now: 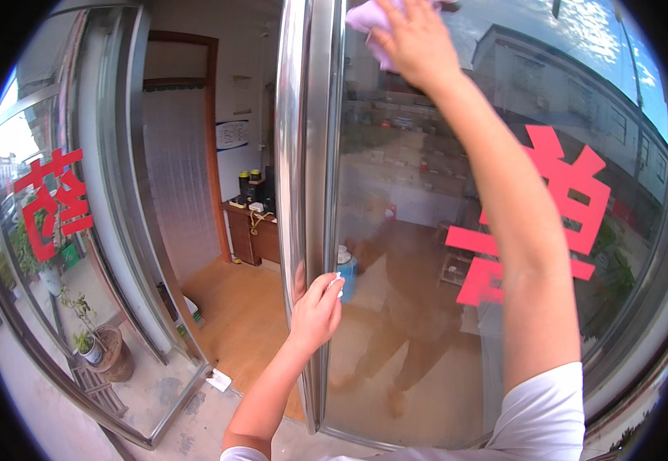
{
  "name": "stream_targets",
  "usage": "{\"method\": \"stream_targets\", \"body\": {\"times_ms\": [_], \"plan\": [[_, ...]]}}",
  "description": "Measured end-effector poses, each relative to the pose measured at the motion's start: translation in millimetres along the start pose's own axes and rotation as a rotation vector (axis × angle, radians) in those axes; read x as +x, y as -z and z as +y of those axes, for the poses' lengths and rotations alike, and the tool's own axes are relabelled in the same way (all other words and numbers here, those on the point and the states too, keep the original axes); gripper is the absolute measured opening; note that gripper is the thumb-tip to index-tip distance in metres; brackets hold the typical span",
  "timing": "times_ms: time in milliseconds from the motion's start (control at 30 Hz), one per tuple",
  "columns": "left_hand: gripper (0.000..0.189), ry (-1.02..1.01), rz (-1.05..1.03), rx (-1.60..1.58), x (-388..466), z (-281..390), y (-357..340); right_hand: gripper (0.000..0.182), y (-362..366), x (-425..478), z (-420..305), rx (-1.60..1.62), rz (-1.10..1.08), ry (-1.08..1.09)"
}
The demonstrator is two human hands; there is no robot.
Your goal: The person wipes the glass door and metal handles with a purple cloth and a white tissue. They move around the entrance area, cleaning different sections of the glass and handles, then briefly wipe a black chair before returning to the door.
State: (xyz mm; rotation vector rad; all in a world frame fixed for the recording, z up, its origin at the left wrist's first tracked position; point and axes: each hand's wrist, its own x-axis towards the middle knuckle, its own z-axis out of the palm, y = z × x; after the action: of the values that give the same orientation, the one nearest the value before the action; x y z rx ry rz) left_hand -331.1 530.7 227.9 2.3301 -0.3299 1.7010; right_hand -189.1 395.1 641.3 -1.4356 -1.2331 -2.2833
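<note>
High up, my right hand (423, 49) presses a lilac cloth (362, 17) flat against the glass door panel (403, 190), near the panel's top. Lower down, my left hand (316, 311) pinches a small white object (339, 282) by the panel's metal frame (323, 173); what it is exactly, I cannot tell. A shiny steel upright (292, 144) runs alongside that frame. Large red lettering (584, 201) is stuck on the glass, partly covered by my right forearm. A blue container (346, 268) shows beside my left fingers, through or mirrored in the glass.
Left of the upright, a doorway leads onto a wooden floor (236, 311) and a brown cabinet (247, 236) bearing small items. Another glass panel with red lettering (57, 201) stands at left. A potted plant (112, 351) shows there; a white card (218, 379) lies at the threshold.
</note>
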Motion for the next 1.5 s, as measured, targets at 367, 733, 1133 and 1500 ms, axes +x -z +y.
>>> {"method": "stream_targets", "body": {"times_ms": [367,733,1133,1500], "plan": [[0.037,-0.027,0.026,-0.002,-5,-2,-7,0.057,72,-228,-145,0.403,-0.485,0.548],[0.048,0.004,0.145,-0.355,30,13,-25,0.053,137,-71,137,-0.294,-0.115,-0.020],[0.039,-0.124,0.213,-0.517,27,33,-74,0.055,212,-300,-53,0.308,-0.905,0.260],[0.041,-0.033,0.232,-0.363,38,86,-73,0.060,250,-205,200,-0.446,-0.048,-0.374]]}}
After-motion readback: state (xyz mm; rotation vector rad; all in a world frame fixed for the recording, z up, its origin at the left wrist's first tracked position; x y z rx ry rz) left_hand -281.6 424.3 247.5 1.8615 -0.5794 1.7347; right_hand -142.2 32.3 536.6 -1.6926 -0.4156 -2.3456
